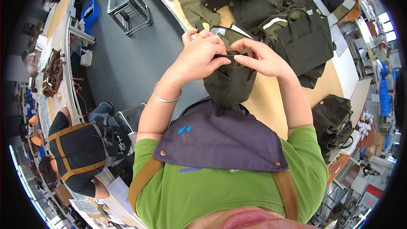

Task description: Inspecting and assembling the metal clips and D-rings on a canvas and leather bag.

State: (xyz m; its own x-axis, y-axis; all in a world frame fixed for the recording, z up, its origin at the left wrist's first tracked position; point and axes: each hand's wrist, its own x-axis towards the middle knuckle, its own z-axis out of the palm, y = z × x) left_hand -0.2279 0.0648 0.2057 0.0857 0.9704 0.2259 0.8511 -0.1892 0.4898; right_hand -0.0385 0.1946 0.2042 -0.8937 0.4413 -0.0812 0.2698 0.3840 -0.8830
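Note:
A dark olive fabric bag point(231, 82) hangs just in front of my apron, with its upper edge between my two hands. My left hand point(202, 55) is closed on the left end of that edge, thumb in front and fingers behind. With thumb and bent fingers, my right hand point(262, 57) pinches the right part of the same edge. Between the hands a short stretch of zipper point(232, 52) shows. Fingertips behind the fabric are partly hidden.
Several finished-looking dark olive handbags point(303, 40) lie on the tan worktable point(265, 108) ahead and right. More dark bags point(333, 116) are stacked at the right edge. Leftward, a metal stool point(127, 6) stands on the grey floor, and a co-worker point(80, 152) sits at another bench.

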